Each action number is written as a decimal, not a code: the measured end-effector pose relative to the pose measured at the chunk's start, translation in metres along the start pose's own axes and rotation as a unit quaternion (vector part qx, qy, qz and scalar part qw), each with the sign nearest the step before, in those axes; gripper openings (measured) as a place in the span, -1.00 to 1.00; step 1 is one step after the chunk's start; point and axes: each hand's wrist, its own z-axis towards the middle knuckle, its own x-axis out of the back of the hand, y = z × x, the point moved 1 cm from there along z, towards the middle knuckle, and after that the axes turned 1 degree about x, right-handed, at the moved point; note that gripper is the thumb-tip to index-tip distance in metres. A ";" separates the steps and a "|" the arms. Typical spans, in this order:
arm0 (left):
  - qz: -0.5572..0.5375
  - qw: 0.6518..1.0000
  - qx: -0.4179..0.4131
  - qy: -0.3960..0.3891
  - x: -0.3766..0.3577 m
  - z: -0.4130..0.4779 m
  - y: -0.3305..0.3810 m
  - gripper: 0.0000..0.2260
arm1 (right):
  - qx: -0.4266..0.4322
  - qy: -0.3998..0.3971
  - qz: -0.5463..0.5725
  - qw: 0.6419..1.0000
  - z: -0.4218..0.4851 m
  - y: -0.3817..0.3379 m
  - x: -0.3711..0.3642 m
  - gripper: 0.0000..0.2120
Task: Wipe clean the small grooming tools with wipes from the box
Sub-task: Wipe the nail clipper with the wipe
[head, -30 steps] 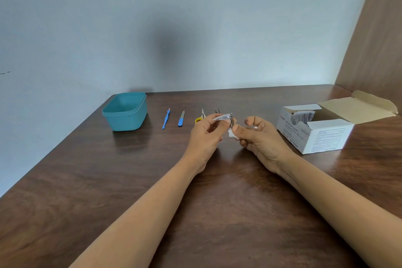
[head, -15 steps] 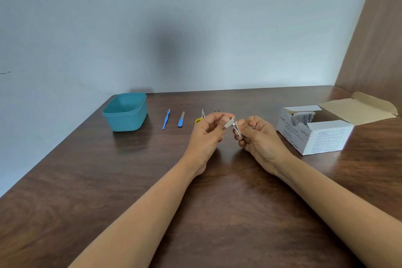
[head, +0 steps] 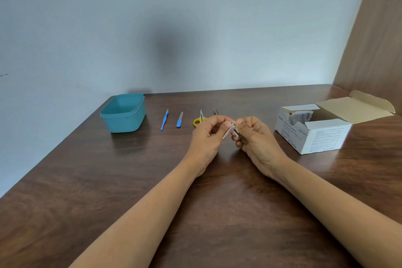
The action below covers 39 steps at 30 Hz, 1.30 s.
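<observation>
Dark wooden table (head: 91, 191), pale blue wall (head: 195, 17), left hand (head: 206, 139) and right hand (head: 260, 143) pinching nail clipper (head: 233, 130)

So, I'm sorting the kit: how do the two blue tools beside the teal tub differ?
The long blue tool is slimmer and longer than the short blue file. The long blue tool is blue almost to its fine tip; the short blue file has a grey blade on a blue handle. Both lie flat on the table, apart, untouched.

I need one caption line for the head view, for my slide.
The left hand and right hand hold a nail clipper over the table, near the open swab box.
</observation>
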 end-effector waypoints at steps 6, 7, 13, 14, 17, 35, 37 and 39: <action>0.022 1.000 0.012 0.003 0.000 0.001 -0.002 -0.86 | -0.022 -0.031 -0.004 0.999 -0.001 -0.004 0.001 -0.72; 0.016 1.000 0.015 0.007 0.001 0.001 -0.002 -0.85 | -0.036 -0.034 0.008 0.999 0.000 -0.005 0.001 -0.72; 0.017 1.000 0.023 0.003 0.002 0.001 0.001 -0.84 | -0.077 -0.026 0.055 0.995 0.000 -0.007 0.002 -0.66; 0.020 1.000 0.021 -0.005 0.001 0.000 0.001 -0.85 | -0.076 -0.022 0.060 0.995 -0.001 -0.006 0.003 -0.65; 0.033 0.999 0.013 -0.020 0.001 -0.001 0.002 -0.85 | -0.067 -0.012 0.064 0.996 -0.001 -0.004 0.004 -0.65; 0.024 0.999 0.035 0.024 0.004 0.003 0.000 -0.83 | -0.054 -0.065 -0.002 0.996 0.001 -0.002 0.003 -0.70; 0.023 0.999 0.039 0.024 0.005 0.003 0.000 -0.82 | -0.052 -0.056 0.002 0.997 0.000 -0.001 0.003 -0.69; 0.025 0.999 0.035 0.011 0.004 0.002 0.000 -0.84 | -0.051 -0.040 0.017 0.998 0.000 -0.001 0.003 -0.68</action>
